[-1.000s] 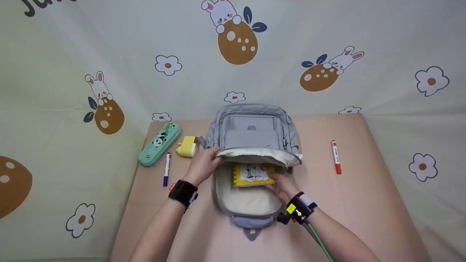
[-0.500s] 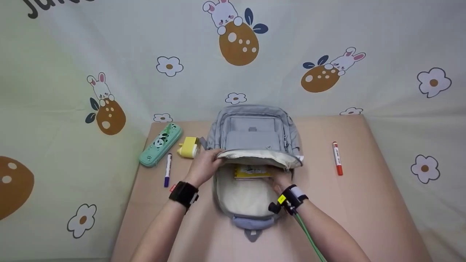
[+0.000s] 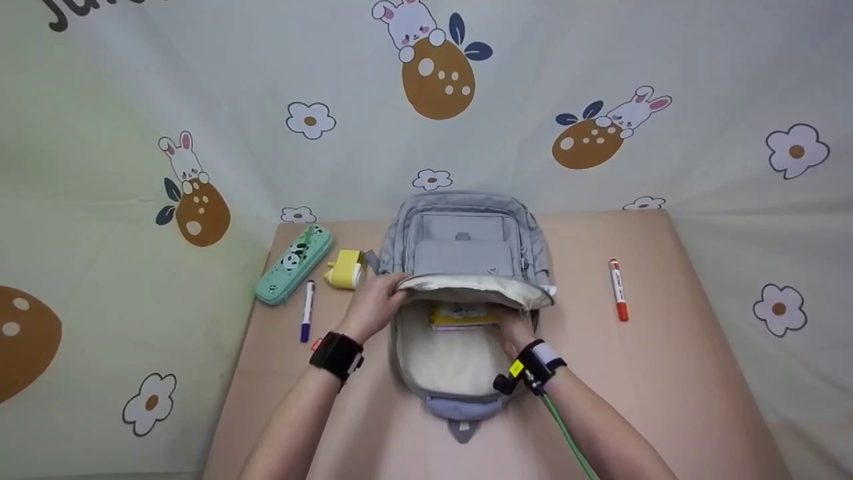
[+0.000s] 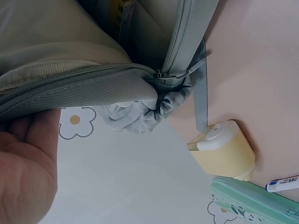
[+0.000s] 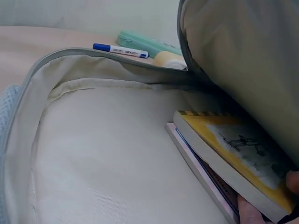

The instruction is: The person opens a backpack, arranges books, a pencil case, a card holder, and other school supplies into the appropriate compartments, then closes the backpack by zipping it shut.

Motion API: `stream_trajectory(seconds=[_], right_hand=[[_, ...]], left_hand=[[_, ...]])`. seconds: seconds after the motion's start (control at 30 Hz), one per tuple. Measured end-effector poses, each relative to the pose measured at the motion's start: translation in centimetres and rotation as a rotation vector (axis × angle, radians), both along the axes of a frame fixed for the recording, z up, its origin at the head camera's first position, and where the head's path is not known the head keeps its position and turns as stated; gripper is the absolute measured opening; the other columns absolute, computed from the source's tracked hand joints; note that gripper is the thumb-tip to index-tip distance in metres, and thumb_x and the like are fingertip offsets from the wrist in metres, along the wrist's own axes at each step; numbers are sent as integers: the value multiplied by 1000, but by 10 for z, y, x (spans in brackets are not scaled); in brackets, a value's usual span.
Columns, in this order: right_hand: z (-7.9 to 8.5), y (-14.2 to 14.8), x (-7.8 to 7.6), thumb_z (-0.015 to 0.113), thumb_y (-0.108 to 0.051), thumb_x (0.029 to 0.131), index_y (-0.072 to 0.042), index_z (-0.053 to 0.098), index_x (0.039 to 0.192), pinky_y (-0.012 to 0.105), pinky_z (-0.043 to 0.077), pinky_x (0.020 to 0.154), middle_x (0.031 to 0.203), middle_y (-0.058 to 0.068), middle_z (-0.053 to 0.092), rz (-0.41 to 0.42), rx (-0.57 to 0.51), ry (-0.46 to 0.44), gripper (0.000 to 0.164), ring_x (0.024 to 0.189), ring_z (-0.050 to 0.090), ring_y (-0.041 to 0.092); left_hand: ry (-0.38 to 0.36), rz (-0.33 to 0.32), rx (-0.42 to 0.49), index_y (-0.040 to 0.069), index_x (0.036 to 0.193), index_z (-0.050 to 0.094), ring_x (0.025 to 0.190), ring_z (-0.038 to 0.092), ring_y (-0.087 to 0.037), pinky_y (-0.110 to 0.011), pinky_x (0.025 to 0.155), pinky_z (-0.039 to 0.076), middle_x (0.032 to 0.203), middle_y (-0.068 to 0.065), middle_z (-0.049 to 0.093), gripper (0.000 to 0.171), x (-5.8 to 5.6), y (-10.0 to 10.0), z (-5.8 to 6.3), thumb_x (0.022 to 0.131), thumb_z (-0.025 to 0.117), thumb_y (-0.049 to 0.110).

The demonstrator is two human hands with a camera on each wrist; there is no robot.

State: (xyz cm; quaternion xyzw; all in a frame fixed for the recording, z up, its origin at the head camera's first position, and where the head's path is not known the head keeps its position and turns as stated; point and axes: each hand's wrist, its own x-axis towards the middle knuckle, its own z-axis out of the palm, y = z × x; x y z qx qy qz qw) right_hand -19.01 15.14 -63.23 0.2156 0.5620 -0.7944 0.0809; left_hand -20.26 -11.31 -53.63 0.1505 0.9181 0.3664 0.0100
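Observation:
A grey backpack (image 3: 460, 257) lies with its main compartment unzipped and its cream lining showing. My left hand (image 3: 376, 303) grips the edge of the raised front flap (image 3: 476, 285); in the left wrist view its fingertips are hidden by the fabric. Inside the bag, my right hand (image 3: 516, 330) pinches a yellow spiral notebook (image 5: 219, 135), with the thumb on the cover and fingers under it. Beneath that notebook lies a thinner book with a pale pink edge (image 5: 198, 170). The flap hides the far part of both in the head view.
Left of the backpack are a mint panda pencil case (image 3: 293, 265), a purple-capped marker (image 3: 307, 311) and a small yellow-and-white object (image 3: 346, 269). A red-capped marker (image 3: 618, 290) lies on the right side of the table (image 3: 666, 373). A green cable (image 3: 566, 433) trails from the right wrist.
My right hand has pushed the yellow notebook deeper into the backpack, under the flap, and has stayed nearly still over the last half second. The left hand keeps holding the flap.

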Motion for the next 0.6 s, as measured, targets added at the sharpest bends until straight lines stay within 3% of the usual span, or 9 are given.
stream_trajectory(seconds=[0.27, 0.4, 0.6], right_hand=[[9, 6, 13, 41, 19, 84, 1, 22, 157, 44, 33, 110, 155, 18, 31, 48, -40, 58, 78, 133, 36, 29], [18, 14, 23, 35, 23, 81, 7, 18, 157, 43, 25, 117, 162, 19, 24, 58, -125, 107, 80, 139, 28, 28], [30, 37, 36, 32, 16, 95, 14, 9, 156, 44, 16, 123, 166, 25, 14, 80, -198, 129, 65, 153, 15, 34]], left_hand=[[4, -14, 11, 16, 108, 75, 78, 61, -11, -37, 74, 53, 96, 5, 72, 12, 0, 0, -2, 100, 66, 20], [9, -18, 9, 16, 110, 76, 77, 61, -11, -36, 73, 53, 97, 5, 73, 14, 0, -1, -2, 100, 67, 20], [19, -24, 9, 17, 106, 76, 73, 59, -11, -35, 70, 52, 91, 7, 71, 12, 0, -2, -4, 101, 66, 22]])
